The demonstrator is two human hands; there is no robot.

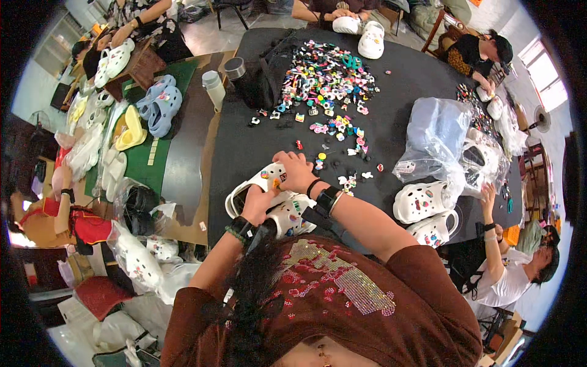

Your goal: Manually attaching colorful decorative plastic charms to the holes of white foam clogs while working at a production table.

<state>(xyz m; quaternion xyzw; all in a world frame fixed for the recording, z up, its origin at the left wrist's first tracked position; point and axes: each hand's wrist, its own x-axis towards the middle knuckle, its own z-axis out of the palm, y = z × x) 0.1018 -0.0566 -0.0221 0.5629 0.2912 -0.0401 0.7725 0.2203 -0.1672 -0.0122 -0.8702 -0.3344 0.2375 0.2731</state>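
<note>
A white clog (244,185) with colourful charms on its upper lies at the near edge of the black table, its heel strap to the left. My left hand (259,200) grips it at the foot opening, fingertips against a small orange piece whose kind I cannot make out. Over the toe curls my right hand (296,172), fingers closed round the clog's front; part of the upper is hidden beneath it. A second white clog (291,216), also set with charms, sits close below both hands, near my body.
Shoe charms (330,79) lie heaped across the black table (244,137), several scattered nearer. Decorated white clogs (422,202) and a clear plastic bag (437,131) stand at right. A tumbler (213,90) and blue clogs (161,107) are at left. Several people work around.
</note>
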